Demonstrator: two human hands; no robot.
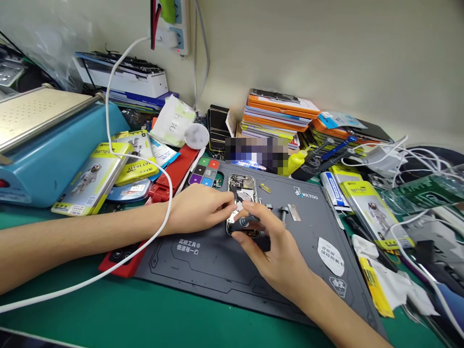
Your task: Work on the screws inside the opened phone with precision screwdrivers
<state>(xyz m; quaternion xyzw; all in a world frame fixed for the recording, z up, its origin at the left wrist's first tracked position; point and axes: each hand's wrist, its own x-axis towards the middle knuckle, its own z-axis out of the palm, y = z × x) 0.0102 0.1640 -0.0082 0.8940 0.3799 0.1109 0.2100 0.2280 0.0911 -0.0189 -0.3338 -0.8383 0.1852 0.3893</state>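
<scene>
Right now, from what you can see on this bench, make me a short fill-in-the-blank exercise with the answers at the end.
1. The opened phone lies on a mat coloured ____.
2. A grey tool is held between the thumb and forefinger of the person's ____ hand.
3. The white cable passes in front of the person's ____ forearm.
4. The yellow battery box beside the blue machine pictures an ____.

Missing words: grey; right; left; astronaut.
</scene>
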